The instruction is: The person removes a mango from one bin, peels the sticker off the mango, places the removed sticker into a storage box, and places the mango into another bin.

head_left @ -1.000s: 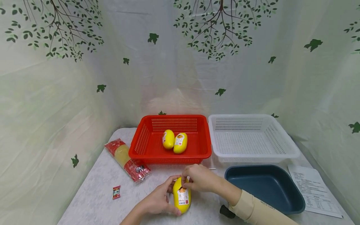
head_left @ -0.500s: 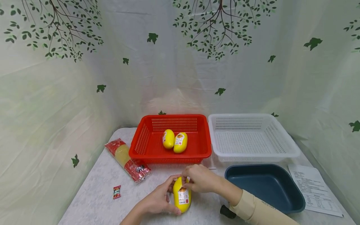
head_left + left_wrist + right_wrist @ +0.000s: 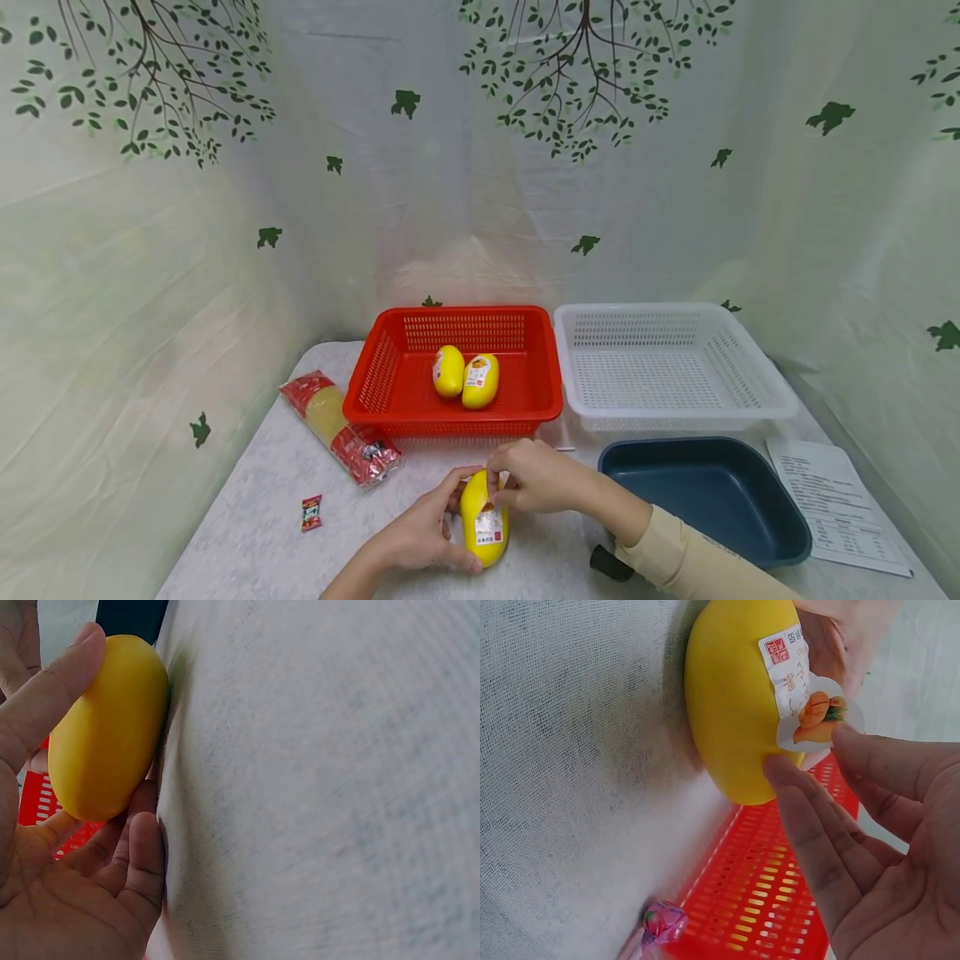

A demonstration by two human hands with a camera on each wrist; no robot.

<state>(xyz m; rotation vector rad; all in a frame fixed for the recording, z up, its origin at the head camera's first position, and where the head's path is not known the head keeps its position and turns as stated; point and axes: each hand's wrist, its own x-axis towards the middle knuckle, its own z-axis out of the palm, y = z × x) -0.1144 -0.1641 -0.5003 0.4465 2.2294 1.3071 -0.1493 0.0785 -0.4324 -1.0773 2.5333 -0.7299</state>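
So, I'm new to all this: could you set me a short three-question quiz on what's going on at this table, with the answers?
1. Count: how many yellow pieces lie in the red basket?
2. True or false: in the head view, the white basket stands to the left of the red one.
3. Pick one: what is the thumb of the right hand touching?
a) the small red packet
b) the label on the held yellow piece
c) the dark blue tray

Key
1: Two.
2: False; the white basket stands to the right of it.
3: b; the left hand holds that piece.
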